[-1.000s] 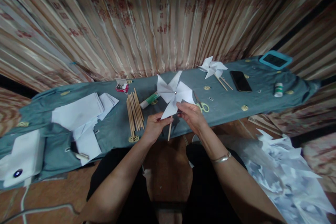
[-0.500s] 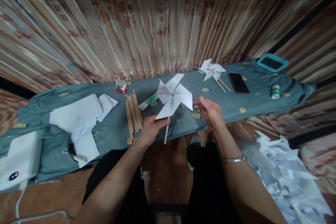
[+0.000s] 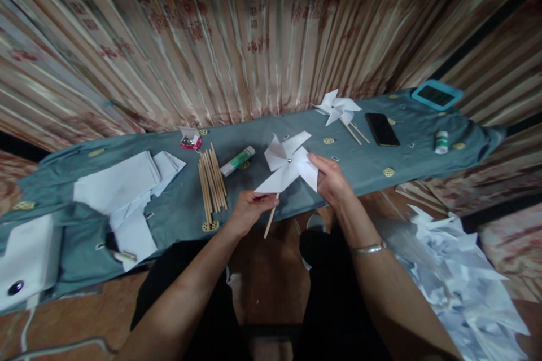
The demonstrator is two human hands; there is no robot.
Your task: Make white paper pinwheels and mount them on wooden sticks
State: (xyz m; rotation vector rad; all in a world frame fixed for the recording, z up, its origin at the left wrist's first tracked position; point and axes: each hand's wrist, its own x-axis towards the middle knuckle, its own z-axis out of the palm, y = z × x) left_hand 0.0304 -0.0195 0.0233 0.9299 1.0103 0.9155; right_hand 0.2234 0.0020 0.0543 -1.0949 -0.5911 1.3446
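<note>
A white paper pinwheel (image 3: 288, 162) on a wooden stick is held above the near edge of a table draped in grey-blue cloth (image 3: 178, 208). My left hand (image 3: 249, 211) pinches the stick just below the paper blades. My right hand (image 3: 332, 180) has its fingers on the right blade of the pinwheel. A silver pin sits at the wheel's centre. The stick's lower end pokes out below my left hand.
On the cloth lie a bundle of wooden sticks (image 3: 212, 183), a glue stick (image 3: 237, 160), white paper sheets (image 3: 122, 186), a small red box (image 3: 188, 141), a second pinwheel (image 3: 336, 108), a black phone (image 3: 381, 128) and a small green-banded tube (image 3: 441, 141). Paper scraps (image 3: 461, 271) cover the floor at right.
My right hand left the pinwheel, swung out to the right, then came back onto its right blade. The pinwheel shifted slightly right and tilted.
</note>
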